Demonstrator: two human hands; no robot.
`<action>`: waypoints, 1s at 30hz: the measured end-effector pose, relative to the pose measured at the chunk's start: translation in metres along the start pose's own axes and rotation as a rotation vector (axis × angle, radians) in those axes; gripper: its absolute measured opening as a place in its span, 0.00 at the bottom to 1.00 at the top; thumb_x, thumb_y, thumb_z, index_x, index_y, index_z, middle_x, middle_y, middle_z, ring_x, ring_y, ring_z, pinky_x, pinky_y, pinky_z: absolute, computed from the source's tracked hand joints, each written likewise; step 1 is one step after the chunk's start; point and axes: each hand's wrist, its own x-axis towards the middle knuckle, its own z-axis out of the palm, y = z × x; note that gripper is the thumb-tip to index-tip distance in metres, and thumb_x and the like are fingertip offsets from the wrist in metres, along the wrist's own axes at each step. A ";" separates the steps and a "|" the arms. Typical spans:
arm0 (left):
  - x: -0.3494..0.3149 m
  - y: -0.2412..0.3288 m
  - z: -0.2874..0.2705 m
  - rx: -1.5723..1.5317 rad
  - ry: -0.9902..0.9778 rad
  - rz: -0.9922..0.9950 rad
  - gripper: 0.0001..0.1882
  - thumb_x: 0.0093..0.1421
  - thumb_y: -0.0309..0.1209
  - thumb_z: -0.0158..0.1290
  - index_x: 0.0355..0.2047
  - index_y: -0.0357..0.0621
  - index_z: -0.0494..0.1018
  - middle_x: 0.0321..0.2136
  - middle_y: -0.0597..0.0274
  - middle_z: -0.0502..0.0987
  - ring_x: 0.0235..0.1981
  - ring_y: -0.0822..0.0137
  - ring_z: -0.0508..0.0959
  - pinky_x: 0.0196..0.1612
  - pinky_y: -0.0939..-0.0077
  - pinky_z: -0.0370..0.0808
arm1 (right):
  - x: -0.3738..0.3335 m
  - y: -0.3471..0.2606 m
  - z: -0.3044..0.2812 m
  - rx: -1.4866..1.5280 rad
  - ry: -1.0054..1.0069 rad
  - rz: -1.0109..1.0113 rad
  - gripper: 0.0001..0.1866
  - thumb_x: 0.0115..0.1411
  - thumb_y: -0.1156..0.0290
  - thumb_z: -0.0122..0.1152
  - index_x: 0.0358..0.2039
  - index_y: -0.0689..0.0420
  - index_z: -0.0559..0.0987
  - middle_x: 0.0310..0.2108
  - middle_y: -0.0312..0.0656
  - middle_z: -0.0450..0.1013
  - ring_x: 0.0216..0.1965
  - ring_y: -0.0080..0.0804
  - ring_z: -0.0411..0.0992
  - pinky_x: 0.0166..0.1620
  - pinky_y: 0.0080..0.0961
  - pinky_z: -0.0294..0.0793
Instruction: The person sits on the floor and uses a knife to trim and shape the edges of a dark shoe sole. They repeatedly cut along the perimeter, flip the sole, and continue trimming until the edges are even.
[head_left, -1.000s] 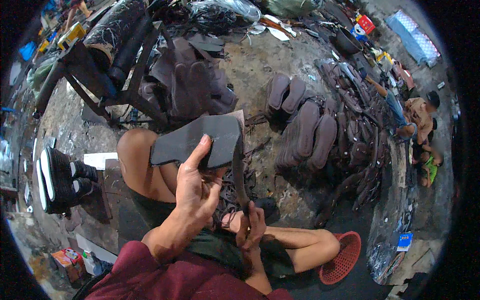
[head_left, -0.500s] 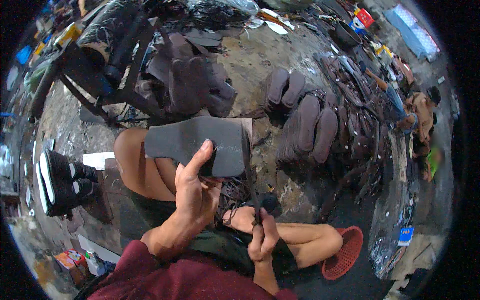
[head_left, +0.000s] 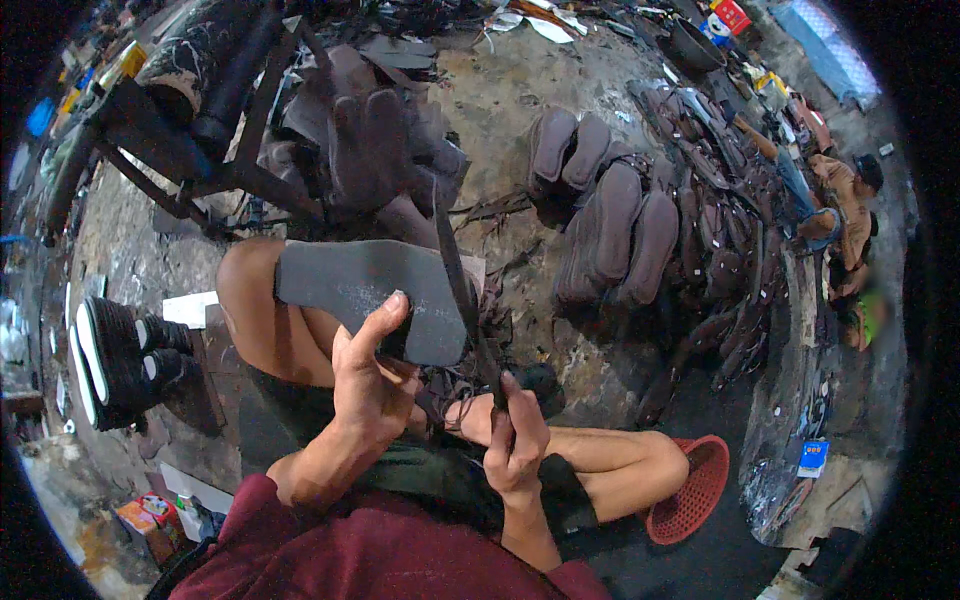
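Observation:
My left hand (head_left: 368, 385) grips a flat dark grey shoe sole (head_left: 350, 285), its thumb pressed on the upper face and its fingers mostly hidden beneath. The sole lies level above my bent left knee. In my closed right hand (head_left: 517, 440) is the lower end of a long, thin dark strip (head_left: 456, 265). This strip rises past the sole's right edge and bends to the upper left; whether they touch, I cannot tell. Under the hands, by my feet, lies a tangle of dark scraps (head_left: 437, 390).
Stacked dark brown soles (head_left: 612, 225) stand ahead on the right, beside a heap of dark straps (head_left: 715, 240). More dark soles (head_left: 370, 150) are piled by a black metal frame (head_left: 200, 150). Black shoe parts with white edges (head_left: 95, 360) sit left. A red basket (head_left: 692, 490) lies near my right knee.
The sole has shifted a little left, held in my left hand. The strip's far end has swung up beyond the sole, and my right hand has moved slightly up and left.

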 end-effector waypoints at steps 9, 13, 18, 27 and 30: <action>-0.002 -0.014 -0.045 0.066 0.009 -0.007 0.18 0.52 0.36 0.53 0.42 0.40 0.71 0.33 0.54 0.78 0.33 0.57 0.80 0.35 0.64 0.79 | 0.035 -0.029 -0.028 0.058 -0.332 0.144 0.23 0.60 0.73 0.56 0.58 0.52 0.73 0.28 0.43 0.72 0.26 0.38 0.74 0.29 0.29 0.74; -0.009 -0.013 -0.062 0.089 0.009 0.000 0.19 0.47 0.27 0.54 0.41 0.40 0.66 0.33 0.61 0.73 0.29 0.68 0.74 0.38 0.71 0.76 | 0.037 -0.030 -0.029 0.132 -0.445 0.111 0.23 0.60 0.74 0.55 0.57 0.53 0.72 0.28 0.47 0.71 0.28 0.45 0.73 0.32 0.36 0.74; -0.011 -0.017 -0.080 0.245 0.055 0.087 0.18 0.48 0.28 0.54 0.41 0.40 0.67 0.31 0.61 0.73 0.30 0.69 0.74 0.36 0.72 0.75 | 0.052 -0.036 -0.005 0.096 -0.623 0.170 0.27 0.59 0.76 0.53 0.60 0.48 0.70 0.27 0.46 0.71 0.27 0.46 0.72 0.32 0.39 0.72; -0.006 0.022 -0.083 0.224 0.045 0.025 0.18 0.56 0.29 0.55 0.46 0.38 0.66 0.35 0.60 0.76 0.34 0.70 0.77 0.39 0.74 0.77 | 0.009 -0.008 0.011 0.505 -0.570 0.593 0.21 0.66 0.78 0.44 0.60 0.64 0.67 0.40 0.48 0.76 0.42 0.34 0.74 0.47 0.26 0.73; -0.006 0.025 -0.089 0.275 0.066 0.010 0.20 0.56 0.30 0.56 0.48 0.37 0.66 0.35 0.60 0.76 0.33 0.71 0.77 0.40 0.74 0.77 | -0.015 -0.004 -0.017 0.309 -0.516 0.192 0.20 0.60 0.80 0.50 0.53 0.64 0.74 0.41 0.50 0.76 0.44 0.40 0.75 0.47 0.31 0.73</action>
